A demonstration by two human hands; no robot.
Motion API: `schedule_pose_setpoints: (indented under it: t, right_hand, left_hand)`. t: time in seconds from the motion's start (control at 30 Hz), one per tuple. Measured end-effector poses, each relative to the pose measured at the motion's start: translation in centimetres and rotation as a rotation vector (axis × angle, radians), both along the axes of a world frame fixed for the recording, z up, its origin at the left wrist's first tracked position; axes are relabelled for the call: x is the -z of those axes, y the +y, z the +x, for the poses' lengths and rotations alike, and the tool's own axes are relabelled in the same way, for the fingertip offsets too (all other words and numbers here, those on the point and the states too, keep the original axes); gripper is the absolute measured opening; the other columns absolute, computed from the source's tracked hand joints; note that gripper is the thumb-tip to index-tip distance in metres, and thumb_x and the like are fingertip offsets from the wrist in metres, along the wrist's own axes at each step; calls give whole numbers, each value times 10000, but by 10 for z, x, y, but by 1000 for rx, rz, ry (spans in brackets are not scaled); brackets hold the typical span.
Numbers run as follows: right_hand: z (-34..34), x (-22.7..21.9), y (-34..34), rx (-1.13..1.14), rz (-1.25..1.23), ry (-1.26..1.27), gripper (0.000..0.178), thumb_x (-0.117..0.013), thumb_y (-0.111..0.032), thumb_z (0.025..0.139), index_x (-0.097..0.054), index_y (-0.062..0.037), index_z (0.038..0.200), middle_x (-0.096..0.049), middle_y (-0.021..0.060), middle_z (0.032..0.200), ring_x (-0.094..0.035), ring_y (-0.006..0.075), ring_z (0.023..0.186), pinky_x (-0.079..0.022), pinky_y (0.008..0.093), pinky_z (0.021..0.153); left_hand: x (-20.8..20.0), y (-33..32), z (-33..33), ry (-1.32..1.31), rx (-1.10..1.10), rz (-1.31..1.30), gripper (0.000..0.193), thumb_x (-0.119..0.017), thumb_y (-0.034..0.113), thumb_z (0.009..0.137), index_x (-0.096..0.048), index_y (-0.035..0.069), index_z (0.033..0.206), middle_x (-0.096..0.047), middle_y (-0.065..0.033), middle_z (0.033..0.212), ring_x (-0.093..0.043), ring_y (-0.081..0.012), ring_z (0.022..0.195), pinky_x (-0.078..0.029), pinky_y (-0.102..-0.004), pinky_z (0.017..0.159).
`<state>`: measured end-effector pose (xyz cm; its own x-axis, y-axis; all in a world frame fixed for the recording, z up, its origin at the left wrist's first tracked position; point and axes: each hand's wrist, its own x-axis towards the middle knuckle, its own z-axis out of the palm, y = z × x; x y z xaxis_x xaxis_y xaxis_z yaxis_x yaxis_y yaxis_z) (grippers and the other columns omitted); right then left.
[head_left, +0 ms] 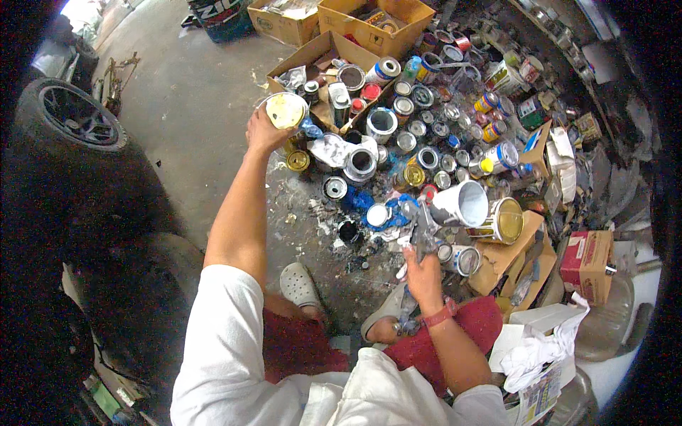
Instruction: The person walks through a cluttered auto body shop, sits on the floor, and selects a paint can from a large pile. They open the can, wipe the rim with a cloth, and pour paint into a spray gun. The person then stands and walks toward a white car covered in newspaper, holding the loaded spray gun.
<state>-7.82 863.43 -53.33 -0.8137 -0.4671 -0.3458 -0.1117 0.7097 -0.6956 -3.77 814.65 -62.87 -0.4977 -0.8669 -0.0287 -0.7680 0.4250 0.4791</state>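
My left hand point(264, 133) is closed round the side of a paint can point(286, 111) with a yellowish top, at the edge of a cardboard box of cans. Just below it stands a small gold-coloured can point(298, 160). My right hand point(424, 278) is closed, thumb up, at a grey, smeared object point(424, 231) whose kind I cannot make out; the fingers are partly hidden. Close to it are a white bucket point(443, 204) tipped toward me, an open yellowish tin point(509, 221), a small silver can point(466, 261) and a blue crumpled sheet point(401, 216) with a white-topped can point(377, 214).
Many paint cans crowd the floor ahead and to the right. Cardboard boxes point(376, 51) and a dark drum point(220, 21) stand at the back. A wheel point(74, 113) is at left. Flattened cardboard point(508, 259) and a red-and-brown carton point(587, 267) lie right.
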Motion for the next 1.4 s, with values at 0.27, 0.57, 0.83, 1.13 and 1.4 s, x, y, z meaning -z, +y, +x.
schedule_pose_setpoints:
  t: [0.27,0.57,0.83,1.13,1.4]
  right_hand:
    - [-8,11,-6,64,94,-142,357,-635,-323,1050,-671,20,958,-652,83,696,-605,179,566,-476,385,540]
    - [-9,16,-14,67,-48,-95,301,-643,-292,1049,-708,-4,992,-655,35,696,-609,152,537,-477,340,502]
    - [-16,14,-28,-145,142,-40,388,-596,-329,1062,-657,18,900,-610,69,682,-563,211,612,-456,421,606]
    - [-40,-7,-205,-434,-23,83,418,-562,-353,1079,-672,50,1062,-685,221,787,-626,339,681,-499,458,673]
    - [-58,17,-345,-495,-152,302,742,-591,-536,1012,-642,108,646,-641,296,617,-715,421,613,-543,501,616]
  left_hand:
    - [39,-28,-15,-91,-3,-32,1448,-991,566,492,-200,217,1654,-348,-252,1637,-342,-441,1508,-350,-575,1200]
    - [35,-50,-17,-57,24,55,1488,-1010,581,420,-256,154,1630,-518,-239,1522,-477,-461,1410,-395,-541,1180]
    - [33,-75,10,607,-21,633,1491,-1026,455,544,-98,96,1654,-506,-317,1479,-496,-392,1391,-345,-480,1204]
    - [37,-84,41,1117,-188,973,1461,-989,474,618,-9,168,1658,-204,-369,1635,-182,-473,1554,-160,-622,1241]
    - [5,-96,77,1245,-211,911,1465,-992,495,594,-36,174,1657,-178,-346,1640,-161,-467,1556,-151,-570,1257]
